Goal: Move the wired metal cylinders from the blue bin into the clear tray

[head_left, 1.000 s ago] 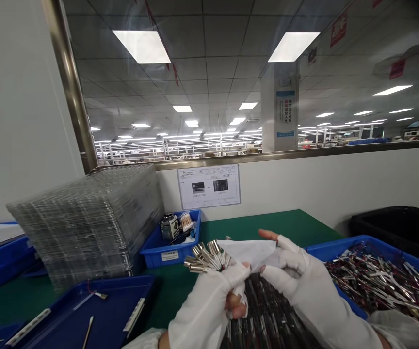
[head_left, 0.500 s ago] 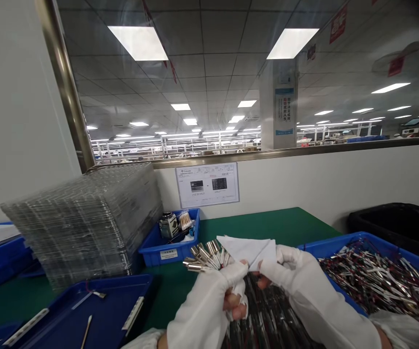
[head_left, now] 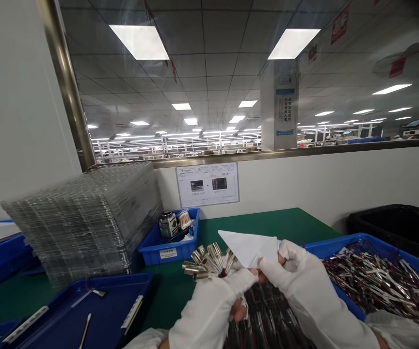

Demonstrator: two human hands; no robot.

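My left hand (head_left: 213, 310), in a white glove with bare fingertips, is closed round a bundle of small metal-capped parts with wires (head_left: 205, 261); the silver caps fan out above the fist. Just to its right, my gloved right hand (head_left: 297, 281) pinches a folded white cloth (head_left: 251, 247) whose pointed corner lies against the bundle's caps. Both hands are raised above a dark pile of the same wired parts (head_left: 267, 320) in front of me.
A blue bin (head_left: 340, 247) full of wired parts is at the right, a black bin (head_left: 394, 223) behind it. A tall stack of clear trays (head_left: 86, 223) stands at the left, a small blue box (head_left: 169, 242) by it, a blue tray (head_left: 96, 310) in front.
My right hand's fingers have curled in on the white cloth and brought it left against the bundle. The left hand has kept the bundle, shifting slightly.
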